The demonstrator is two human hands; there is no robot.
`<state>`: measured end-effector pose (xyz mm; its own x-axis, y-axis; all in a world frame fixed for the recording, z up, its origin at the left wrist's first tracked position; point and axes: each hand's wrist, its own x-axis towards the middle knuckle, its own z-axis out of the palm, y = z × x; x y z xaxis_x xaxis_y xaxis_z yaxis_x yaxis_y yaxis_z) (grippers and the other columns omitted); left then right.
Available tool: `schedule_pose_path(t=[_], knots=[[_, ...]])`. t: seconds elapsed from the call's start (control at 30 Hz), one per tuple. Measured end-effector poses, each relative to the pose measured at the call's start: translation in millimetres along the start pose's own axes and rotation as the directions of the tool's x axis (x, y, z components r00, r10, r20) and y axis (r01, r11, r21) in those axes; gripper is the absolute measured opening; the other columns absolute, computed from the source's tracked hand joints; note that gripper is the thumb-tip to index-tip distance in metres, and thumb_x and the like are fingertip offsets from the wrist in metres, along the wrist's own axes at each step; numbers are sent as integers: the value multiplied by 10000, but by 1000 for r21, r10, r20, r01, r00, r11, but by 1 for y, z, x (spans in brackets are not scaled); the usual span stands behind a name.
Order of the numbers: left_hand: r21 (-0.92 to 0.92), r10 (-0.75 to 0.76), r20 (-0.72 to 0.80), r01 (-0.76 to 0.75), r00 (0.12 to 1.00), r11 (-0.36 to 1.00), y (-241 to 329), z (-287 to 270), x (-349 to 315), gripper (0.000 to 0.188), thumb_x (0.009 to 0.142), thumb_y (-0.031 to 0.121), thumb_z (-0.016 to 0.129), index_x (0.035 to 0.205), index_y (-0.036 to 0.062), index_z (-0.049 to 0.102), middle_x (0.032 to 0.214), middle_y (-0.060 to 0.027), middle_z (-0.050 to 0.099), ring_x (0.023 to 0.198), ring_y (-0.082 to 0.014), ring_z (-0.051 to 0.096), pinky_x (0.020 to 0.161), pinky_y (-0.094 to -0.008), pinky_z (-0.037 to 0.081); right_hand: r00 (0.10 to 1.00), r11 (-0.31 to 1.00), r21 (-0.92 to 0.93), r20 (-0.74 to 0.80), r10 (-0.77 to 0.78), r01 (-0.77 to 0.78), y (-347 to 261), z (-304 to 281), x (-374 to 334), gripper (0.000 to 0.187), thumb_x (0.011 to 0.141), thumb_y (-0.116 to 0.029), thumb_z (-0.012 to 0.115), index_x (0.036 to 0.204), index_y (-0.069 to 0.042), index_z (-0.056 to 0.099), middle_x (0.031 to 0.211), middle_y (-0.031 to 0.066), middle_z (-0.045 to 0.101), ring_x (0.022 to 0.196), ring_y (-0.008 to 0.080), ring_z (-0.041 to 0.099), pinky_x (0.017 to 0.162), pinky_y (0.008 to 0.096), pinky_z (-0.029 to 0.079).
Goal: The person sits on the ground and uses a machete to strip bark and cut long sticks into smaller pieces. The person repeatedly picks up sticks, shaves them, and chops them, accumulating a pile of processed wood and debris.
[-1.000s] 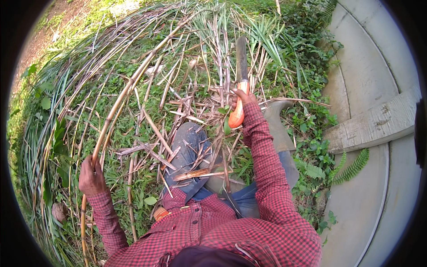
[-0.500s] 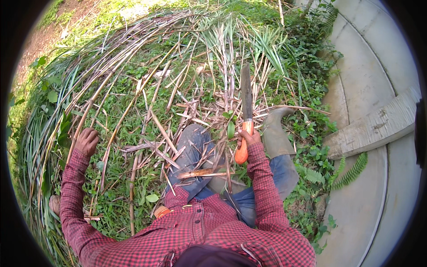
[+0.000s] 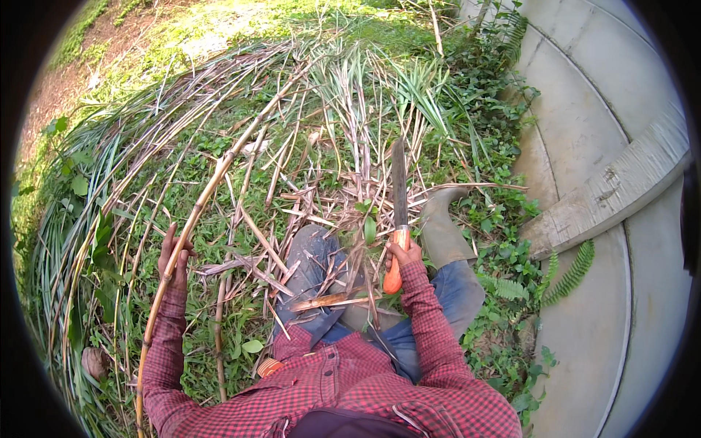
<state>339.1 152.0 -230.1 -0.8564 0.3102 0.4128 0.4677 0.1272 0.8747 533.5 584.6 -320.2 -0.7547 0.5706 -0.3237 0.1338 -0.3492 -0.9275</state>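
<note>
My left hand (image 3: 172,257) is around a long, jointed tan cane stalk (image 3: 219,169). The stalk slants from beside my left forearm up toward the far grass, raised off the ground in front. In my right hand (image 3: 406,255) is a machete, its orange handle (image 3: 393,279) gripped in the fist and its dark blade (image 3: 399,175) pointing away from me. Split husk and stalk pieces (image 3: 321,301) lie on and around my bent knee (image 3: 310,252). The machete blade stands apart from the stalk.
A heap of long leafy stalks (image 3: 131,153) curves along the left. More cut stalks (image 3: 358,139) lie ahead on the grass. A rubber boot (image 3: 442,226) is on my right leg. Farther right are ferns (image 3: 573,274), a weathered wooden beam (image 3: 610,191) and a pale concrete surface (image 3: 584,321).
My left hand has come up and rightward, lifting the cane stalk away from the heap. My right hand and the machete have shifted slightly down in the view.
</note>
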Motion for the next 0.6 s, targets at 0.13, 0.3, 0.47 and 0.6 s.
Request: schedule_pose_path(t=[0.13,0.3,0.47,0.6], knots=[[143,337,-13,-332,941,932,65,-6,34,548,820,404,554,1154,-25,484,778,-102,572,713,-155,555,648,-278,462,999,999,-18,-11,-45,44,-1,-2,-10,247,717,-77,647,865,-14,460,555,59,499,374,154,495,353,289,437],[377,904,43,-845,426,380,157,-17,90,525,876,479,377,1048,-5,489,904,-182,552,796,-285,565,697,-382,485,982,976,-136,-66,-177,167,-15,-1,-20,266,710,-73,641,911,-6,481,588,66,525,394,150,514,366,282,446],[179,983,-160,-982,-91,-62,236,6,121,596,891,513,112,1116,48,410,922,-214,547,840,-363,564,785,-529,481,820,815,-290,-140,-554,501,-34,35,-6,353,688,-137,649,990,-26,503,709,115,583,533,215,582,499,314,496],[-249,937,-349,-965,6,-87,284,65,100,481,871,555,264,1062,181,500,698,-2,465,584,-162,450,577,-318,429,606,592,-480,-147,-782,648,-118,86,-7,414,676,-165,636,1046,-59,483,740,153,593,610,278,605,589,358,515]])
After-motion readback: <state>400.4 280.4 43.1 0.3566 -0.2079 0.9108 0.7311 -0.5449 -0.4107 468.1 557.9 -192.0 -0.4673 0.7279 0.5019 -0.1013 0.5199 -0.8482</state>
